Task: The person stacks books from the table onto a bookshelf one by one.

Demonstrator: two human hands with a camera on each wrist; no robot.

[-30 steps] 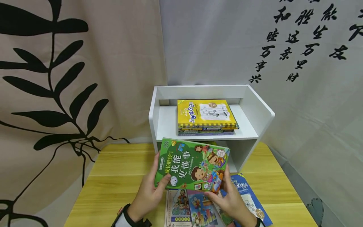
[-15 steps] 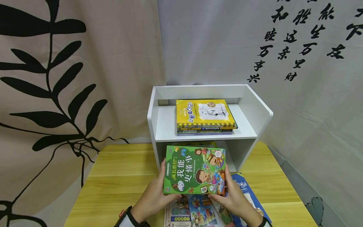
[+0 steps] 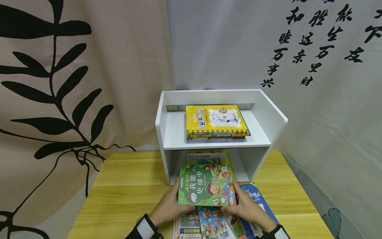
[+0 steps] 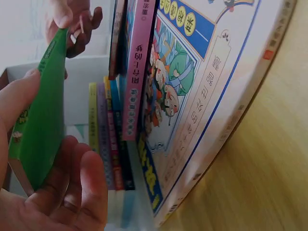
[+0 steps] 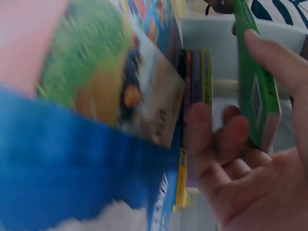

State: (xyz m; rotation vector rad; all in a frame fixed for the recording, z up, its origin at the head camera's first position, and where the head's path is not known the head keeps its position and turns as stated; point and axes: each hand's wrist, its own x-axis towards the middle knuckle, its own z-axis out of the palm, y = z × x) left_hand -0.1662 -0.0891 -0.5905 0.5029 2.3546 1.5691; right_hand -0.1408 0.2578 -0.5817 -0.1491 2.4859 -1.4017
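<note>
Both hands hold a green children's picture book [image 3: 206, 186], cover up, before the shelf's lower compartment. My left hand [image 3: 173, 205] grips its left edge; my right hand [image 3: 246, 207] grips the right edge. In the left wrist view the book [image 4: 45, 110] lies between the left thumb and fingers. In the right wrist view the right thumb rests on the cover of the green book [image 5: 255, 86], with fingers underneath. Behind it, a book with a yellow-green border [image 3: 209, 156] tops a pile in the lower compartment. Below the hands lie several books, including a blue one [image 3: 258, 199].
A white two-level shelf [image 3: 262, 132] stands on the wooden table [image 3: 119, 186]. Its upper level carries a stack of books topped by a yellow one [image 3: 216, 119]. Hanging cloth [image 3: 215, 43] with printed writing and leaves surrounds the table.
Both hands have lowered the green book, now lying flatter and lower in view. The left thumb has left the cover's front. The pile in the lower compartment shows more.
</note>
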